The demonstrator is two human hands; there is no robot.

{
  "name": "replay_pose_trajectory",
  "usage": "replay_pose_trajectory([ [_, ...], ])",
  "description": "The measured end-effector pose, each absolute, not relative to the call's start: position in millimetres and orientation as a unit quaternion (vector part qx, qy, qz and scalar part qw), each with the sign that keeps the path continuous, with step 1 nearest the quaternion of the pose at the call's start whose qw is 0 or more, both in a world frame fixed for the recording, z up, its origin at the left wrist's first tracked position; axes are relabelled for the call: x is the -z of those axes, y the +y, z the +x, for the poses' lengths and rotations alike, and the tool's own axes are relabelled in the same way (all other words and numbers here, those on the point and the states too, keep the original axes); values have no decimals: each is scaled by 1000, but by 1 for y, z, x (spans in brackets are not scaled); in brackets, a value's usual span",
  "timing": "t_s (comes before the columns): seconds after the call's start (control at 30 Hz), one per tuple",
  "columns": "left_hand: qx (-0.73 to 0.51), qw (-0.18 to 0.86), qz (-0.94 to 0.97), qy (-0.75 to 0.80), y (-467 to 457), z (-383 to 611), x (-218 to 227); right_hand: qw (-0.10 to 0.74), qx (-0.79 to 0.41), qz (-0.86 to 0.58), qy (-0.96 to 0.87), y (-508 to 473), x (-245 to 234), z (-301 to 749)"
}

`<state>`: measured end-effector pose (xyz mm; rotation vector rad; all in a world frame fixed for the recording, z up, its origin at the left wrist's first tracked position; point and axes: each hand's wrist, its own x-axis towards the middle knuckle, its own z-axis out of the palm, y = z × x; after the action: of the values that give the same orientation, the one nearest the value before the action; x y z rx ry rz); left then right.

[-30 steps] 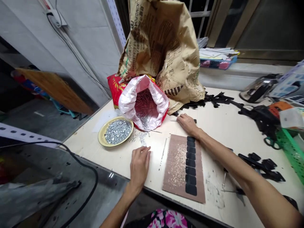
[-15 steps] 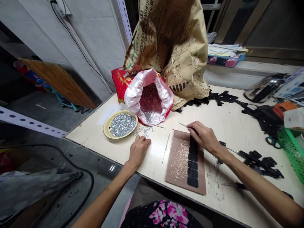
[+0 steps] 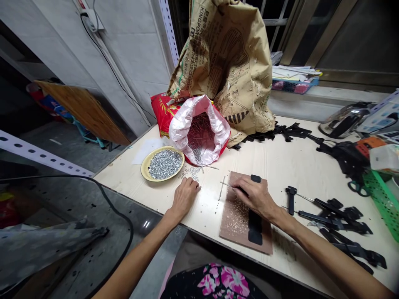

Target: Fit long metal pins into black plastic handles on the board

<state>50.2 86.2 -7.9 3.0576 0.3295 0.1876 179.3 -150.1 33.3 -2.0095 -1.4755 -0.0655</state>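
Premises type?
Small workshop, by all signs.
Grounds?
Pale wooden workbench [image 3: 289,174], slotted steel shelving upright [image 3: 168,29], wall-mounted power strip [image 3: 89,16], barred window [image 3: 274,20].
Materials on hand?
Loose nails [image 3: 199,137] in a red-and-white bag [image 3: 165,112], large paper sack [image 3: 224,54] behind.

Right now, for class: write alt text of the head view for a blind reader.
A person's right hand pinches a metal nail above a cardboard sheet, the left hand resting on the worktable, near a plate of silver bits and a sack of nails.
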Motion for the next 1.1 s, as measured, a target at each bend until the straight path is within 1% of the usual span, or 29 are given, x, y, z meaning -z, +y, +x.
replay_pose_trajectory([
  [0.27,-56,27,994,90,92,48,12,337,14,-763,-552,-147,-25,173],
  [0.47,-55,41,992,110,90,51,10,359,7,-756,-548,-142,-19,168],
  [0.67,-82,29,994,60,89,50,13,378,5,-748,-545,-137,-22,165],
  [0.93,-60,-32,998,8,91,55,15,383,-3,-757,-530,-137,-25,162],
  [1.1,-45,-15,999,-10,90,58,12,397,-13,-762,-511,-133,-27,156],
])
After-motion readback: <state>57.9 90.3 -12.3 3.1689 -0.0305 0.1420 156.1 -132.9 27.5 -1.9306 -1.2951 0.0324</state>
